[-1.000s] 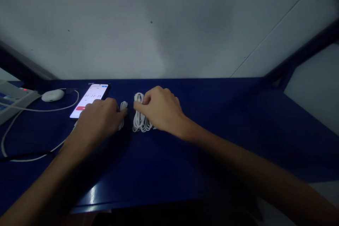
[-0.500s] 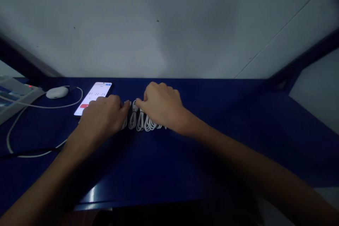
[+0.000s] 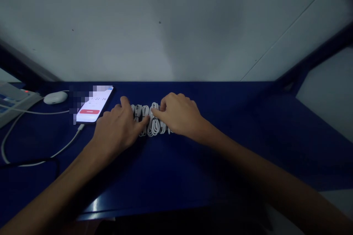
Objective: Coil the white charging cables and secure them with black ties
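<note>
Several white coiled cables (image 3: pixel 153 127), bound with dark ties, lie side by side in a row on the blue table (image 3: pixel 154 176). My left hand (image 3: pixel 117 125) is at the row's left end. Its thumb and index finger are spread apart, with the thumb tip against a coil. Over the row's right part is my right hand (image 3: pixel 180 114), fingers curled down and the thumb pressed on a coil near the middle. It grips the coils there; its fingertips and the coils beneath are hidden.
Left of my left hand lies a lit phone (image 3: pixel 89 112), its screen partly pixelated, with a white charging cable (image 3: pixel 68 146) plugged in. A white earbud case (image 3: pixel 56 97) and a power strip (image 3: pixel 24 102) are farther left. A pale wall (image 3: pixel 176 44) rises behind the table.
My left hand has moved right, away from the phone, and its thumb has spread onto the coils. My right hand has shifted slightly right and nearer. The coils now sit closer together.
</note>
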`<state>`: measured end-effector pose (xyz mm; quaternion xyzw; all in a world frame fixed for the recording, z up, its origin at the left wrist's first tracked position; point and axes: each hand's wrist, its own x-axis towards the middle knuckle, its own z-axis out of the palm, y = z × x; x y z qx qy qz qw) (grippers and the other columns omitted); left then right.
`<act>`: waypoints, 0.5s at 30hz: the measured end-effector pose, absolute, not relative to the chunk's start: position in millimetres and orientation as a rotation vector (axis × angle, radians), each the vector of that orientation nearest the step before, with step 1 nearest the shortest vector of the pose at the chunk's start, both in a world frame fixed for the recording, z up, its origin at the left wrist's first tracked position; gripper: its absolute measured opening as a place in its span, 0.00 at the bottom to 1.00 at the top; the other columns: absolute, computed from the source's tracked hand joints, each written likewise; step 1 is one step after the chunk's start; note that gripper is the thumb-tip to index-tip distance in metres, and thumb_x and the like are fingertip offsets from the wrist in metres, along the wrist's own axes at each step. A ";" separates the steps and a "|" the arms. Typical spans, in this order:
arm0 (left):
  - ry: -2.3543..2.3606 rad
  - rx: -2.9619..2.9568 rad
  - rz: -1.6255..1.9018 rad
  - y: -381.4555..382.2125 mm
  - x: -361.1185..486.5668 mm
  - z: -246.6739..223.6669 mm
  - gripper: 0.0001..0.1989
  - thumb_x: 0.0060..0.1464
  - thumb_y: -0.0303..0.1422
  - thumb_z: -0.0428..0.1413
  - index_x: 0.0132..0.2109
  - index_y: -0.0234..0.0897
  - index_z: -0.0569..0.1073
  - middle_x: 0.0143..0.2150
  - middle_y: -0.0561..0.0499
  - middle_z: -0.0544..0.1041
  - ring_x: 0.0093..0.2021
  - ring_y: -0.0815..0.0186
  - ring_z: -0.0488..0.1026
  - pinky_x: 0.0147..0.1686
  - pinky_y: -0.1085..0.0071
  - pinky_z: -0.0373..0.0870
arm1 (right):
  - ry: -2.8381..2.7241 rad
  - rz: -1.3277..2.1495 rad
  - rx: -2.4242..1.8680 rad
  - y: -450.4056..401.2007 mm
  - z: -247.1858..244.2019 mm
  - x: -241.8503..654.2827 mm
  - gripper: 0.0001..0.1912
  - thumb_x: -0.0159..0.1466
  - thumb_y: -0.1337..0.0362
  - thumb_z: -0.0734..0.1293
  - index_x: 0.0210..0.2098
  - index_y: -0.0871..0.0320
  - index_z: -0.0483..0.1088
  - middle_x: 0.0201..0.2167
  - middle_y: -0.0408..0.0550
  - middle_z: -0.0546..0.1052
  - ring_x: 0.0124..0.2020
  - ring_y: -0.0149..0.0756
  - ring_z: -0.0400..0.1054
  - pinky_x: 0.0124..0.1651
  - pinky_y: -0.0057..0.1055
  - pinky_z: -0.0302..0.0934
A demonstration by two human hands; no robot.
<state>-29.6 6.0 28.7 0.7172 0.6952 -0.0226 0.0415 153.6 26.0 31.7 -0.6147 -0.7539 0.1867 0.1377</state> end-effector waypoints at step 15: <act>2.194 2.205 -0.195 6.7 -31.7 34.6 0.33 0.71 0.55 0.48 0.61 0.26 0.69 0.51 0.23 0.83 0.49 0.29 0.82 0.42 0.48 0.75 | -2.133 0.614 -1.775 29.3 29.5 151.9 0.12 0.68 0.57 0.68 0.32 0.57 0.76 0.27 0.51 0.78 0.28 0.41 0.72 0.32 0.39 0.58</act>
